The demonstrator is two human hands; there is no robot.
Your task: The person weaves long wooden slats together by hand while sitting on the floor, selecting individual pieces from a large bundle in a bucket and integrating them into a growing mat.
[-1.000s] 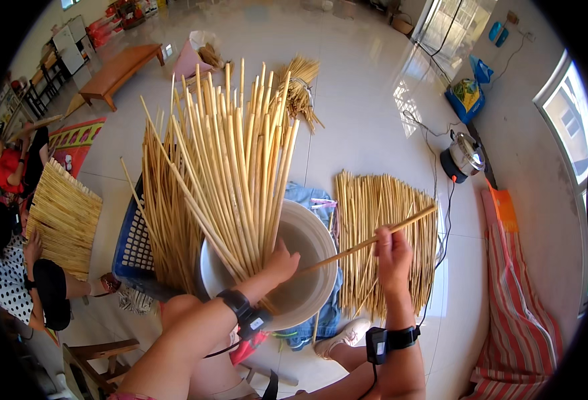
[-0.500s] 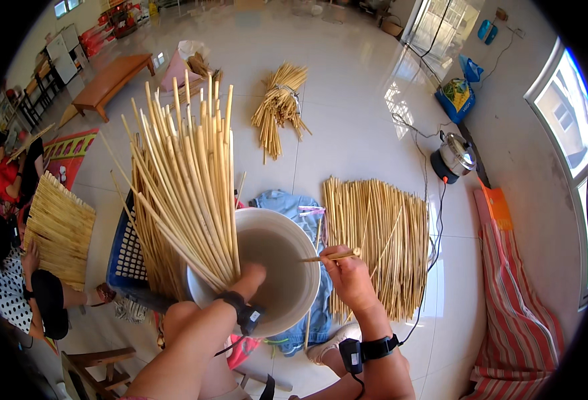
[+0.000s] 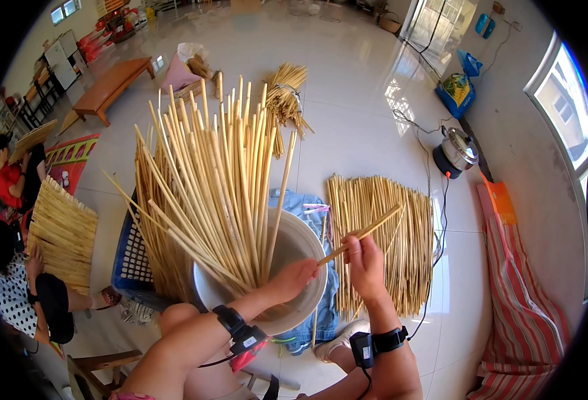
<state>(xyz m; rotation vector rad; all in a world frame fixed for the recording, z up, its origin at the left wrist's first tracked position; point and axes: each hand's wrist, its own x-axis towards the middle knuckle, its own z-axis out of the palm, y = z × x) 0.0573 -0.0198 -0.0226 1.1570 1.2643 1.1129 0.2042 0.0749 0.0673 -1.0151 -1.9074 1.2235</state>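
Bringing the left hand up out of the bucket, the person has it at the lower end of a single stalk; half a second ago it was down among the bundled stalks. The right hand has changed too: its stalk, nearly level then, now slants up and away to the right. The bundle, to the left of both hands, fans wider across the bucket's mouth. Both hands thus appear to be working on one stalk, with the bundle left to lean by itself.

The right hand pinches the stalk between thumb and fingers. The left hand's fingers are drawn together at the low end; whether they grip it or only touch it, I cannot tell. Beyond the right hand, a row of stalks lies on the floor; left of the left hand stands a blue basket.

A small pale label shows on the left wrist device, its print too small to read. Far beyond the right hand, a blue bag carries coloured printing.
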